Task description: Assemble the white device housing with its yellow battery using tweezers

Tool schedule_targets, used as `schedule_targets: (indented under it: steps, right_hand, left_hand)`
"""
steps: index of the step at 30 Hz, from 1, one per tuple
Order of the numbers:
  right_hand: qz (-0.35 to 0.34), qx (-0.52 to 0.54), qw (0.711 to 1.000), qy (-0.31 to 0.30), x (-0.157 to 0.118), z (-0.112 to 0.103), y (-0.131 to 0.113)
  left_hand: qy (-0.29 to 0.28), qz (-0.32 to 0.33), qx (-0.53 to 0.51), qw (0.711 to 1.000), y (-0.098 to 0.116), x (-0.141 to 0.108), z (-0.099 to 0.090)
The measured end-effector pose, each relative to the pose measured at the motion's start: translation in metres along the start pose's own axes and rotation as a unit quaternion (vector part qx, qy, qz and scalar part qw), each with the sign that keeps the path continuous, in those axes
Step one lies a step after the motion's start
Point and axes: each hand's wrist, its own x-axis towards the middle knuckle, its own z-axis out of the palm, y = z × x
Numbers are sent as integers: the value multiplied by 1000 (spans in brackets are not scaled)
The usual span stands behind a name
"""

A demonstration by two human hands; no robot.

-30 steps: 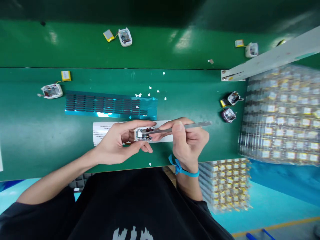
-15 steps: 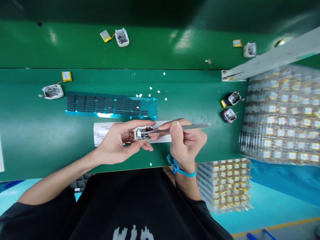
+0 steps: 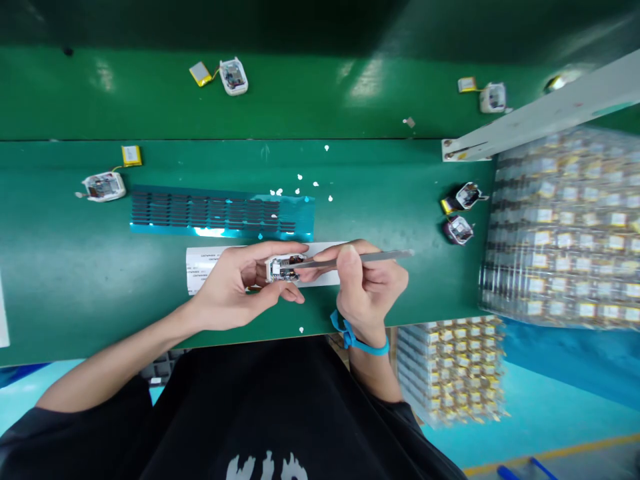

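Left hand (image 3: 231, 285) is gripping a small white open device casing (image 3: 281, 268) between thumb and fingers, holding it just above the near-middle of the green bench (image 3: 65, 267). Circuit board is showing inside the casing; detail is too small to read.

Right hand (image 3: 367, 283) is pinching a pair of metal tweezers (image 3: 350, 259), closed around the shaft, blue wrist strap (image 3: 357, 339) on the wrist. Tweezer tips are reaching left into the casing's open face. Cannot tell whether the tips are carrying a part.

Under both hands a white printed paper strip (image 3: 205, 265) is lying on the bench. Just beyond it, a blue liner sheet (image 3: 220, 213) with rows of small dark pads; the rows are looking mostly full, with a bare patch at the right end, so judging few pads taken so far. White backing scraps (image 3: 300, 190) are scattered just beyond the sheet.

Work standing: this unit is mid-assembly, casing open, no cover on it.

- Far left: one open unit (image 3: 103, 187) with a yellow battery (image 3: 131, 155) on a lead.
- Right: two dark units (image 3: 460, 212) sitting close together.
- Far belt (image 3: 310, 93): two more units with batteries attached.
- Right edge: stacked trays of batteries (image 3: 560, 227) under clear film, more below the bench edge. Judging plenty left to do.
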Motion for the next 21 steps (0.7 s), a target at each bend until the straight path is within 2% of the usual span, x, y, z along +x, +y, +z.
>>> schedule_targets:
  steps: [6, 13, 21]
  right_hand:
    - [-27, -5, 1000, -5, 1, -1, -1]
    - [5, 47, 999, -24, 2, -1, 3]
    - [9, 43, 999, -27, 1, -2, 3]
  left_hand:
    - [-6, 5, -20, 1000, -3, -1, -1]
    - [-22, -6, -54, 998, 3, 0, -2]
    - [-14, -15, -45, 999, 3, -1, -2]
